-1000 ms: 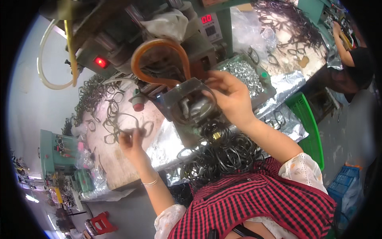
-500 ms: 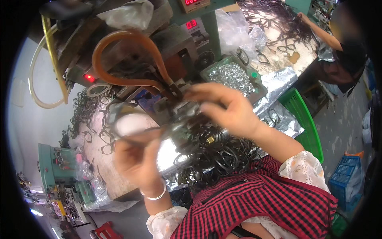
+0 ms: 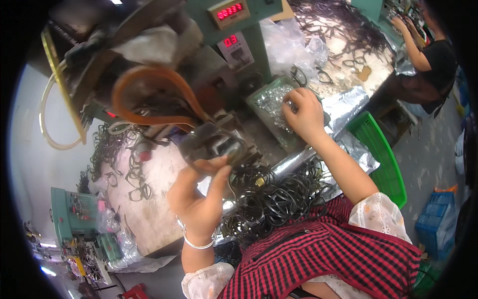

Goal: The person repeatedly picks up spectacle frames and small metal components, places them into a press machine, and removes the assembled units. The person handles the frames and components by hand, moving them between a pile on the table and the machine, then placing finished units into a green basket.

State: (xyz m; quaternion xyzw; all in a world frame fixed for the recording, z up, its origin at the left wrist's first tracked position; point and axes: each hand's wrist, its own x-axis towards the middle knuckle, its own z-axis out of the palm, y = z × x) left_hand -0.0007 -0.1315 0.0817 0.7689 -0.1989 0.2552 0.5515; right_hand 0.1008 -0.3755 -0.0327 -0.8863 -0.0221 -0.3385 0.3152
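My left hand [image 3: 201,202] is closed, with thumb and fingers pinching the near edge of a dark eyeglass frame [image 3: 195,145]. The frame is blurred and sits at the front of the machine's metal fixture [image 3: 241,132]. Over to the right, my right hand [image 3: 307,115] has its fingers curled together above a pile of small shiny metal parts [image 3: 271,105] in a green tray. Whatever is between those fingertips is too small to name. A heap of black eyeglass frames [image 3: 284,199] lies between my forearms, close to my checked apron [image 3: 318,254].
An orange-brown hose loop [image 3: 149,120] hangs before the green machine [image 3: 199,15], which has red displays. More frames lie on the left tabletop [image 3: 162,214]. A green basket [image 3: 386,159] stands right, beside silver foil [image 3: 343,107]. Another person [image 3: 438,65] works at the far right.
My right hand has moved from the fixture to the right, onto the tray of metal parts. My left hand has brought the eyeglass frame rightward to the fixture.
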